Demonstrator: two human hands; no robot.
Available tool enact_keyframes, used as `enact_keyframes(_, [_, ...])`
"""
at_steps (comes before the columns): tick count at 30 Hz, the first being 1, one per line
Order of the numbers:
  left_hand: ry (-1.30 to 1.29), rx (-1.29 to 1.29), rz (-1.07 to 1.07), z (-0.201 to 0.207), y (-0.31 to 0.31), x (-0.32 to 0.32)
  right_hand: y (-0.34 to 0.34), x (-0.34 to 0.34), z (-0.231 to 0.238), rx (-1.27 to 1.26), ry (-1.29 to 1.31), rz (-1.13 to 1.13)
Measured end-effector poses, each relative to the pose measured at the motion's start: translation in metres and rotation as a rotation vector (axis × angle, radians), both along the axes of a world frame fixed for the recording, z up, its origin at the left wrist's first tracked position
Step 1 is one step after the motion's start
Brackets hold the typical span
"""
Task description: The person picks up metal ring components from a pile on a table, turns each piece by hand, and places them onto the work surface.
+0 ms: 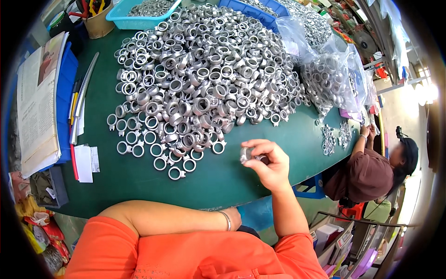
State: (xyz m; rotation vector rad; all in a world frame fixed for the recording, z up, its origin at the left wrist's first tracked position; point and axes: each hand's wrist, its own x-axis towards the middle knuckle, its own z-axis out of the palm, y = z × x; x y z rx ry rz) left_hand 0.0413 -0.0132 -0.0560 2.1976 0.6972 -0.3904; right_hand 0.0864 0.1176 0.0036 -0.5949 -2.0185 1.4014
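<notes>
My right hand [268,160] is closed above the green table, in front of a big heap of grey metal rings [200,69]. Between its thumb and forefinger a metal ring [245,154] with a small lug is pinched. A second, darker round piece [263,159] shows under the curled fingers, perhaps another ring. My left forearm lies across in front of me along the table's near edge. Of my left hand [235,218] only the part beyond a wrist bangle [226,220] shows; its fingers are hidden.
On the green table [111,186] stand a light-blue basin [139,22] and a blue tray [255,15] of metal parts. Clear bags [332,76] of rings lie right. Newspaper [39,102], pens and paper slips [84,162] are left. A seated co-worker [364,174] handles parts at right.
</notes>
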Motion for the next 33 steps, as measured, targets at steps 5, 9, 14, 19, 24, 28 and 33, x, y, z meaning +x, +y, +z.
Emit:
enact_keyframes(5, [-0.002,-0.029,0.003,0.005,0.004,0.000,-0.005,0.000,-0.011,-1.326,0.558,0.276])
enact_keyframes(9, [0.034,-0.020,-0.005,0.003,0.001,0.000,-0.005,-0.017,-0.009,-1.009,0.432,0.121])
enact_keyframes(14, [-0.003,-0.036,0.044,-0.001,0.000,0.002,-0.004,-0.051,-0.008,0.148,-0.303,-0.221])
enact_keyframes(19, [-0.018,-0.050,0.020,0.011,0.004,-0.003,-0.004,-0.046,-0.005,0.338,-0.336,-0.070])
enact_keyframes(24, [0.024,-0.055,0.015,-0.008,-0.002,0.005,-0.005,-0.031,-0.008,0.187,-0.039,0.003])
enact_keyframes(28, [0.038,-0.066,0.042,-0.009,-0.002,0.005,-0.009,-0.016,-0.006,-0.693,0.165,0.092])
enact_keyframes(33, [0.003,-0.027,0.052,-0.027,-0.010,0.012,-0.006,-0.018,-0.003,-1.009,0.291,0.119])
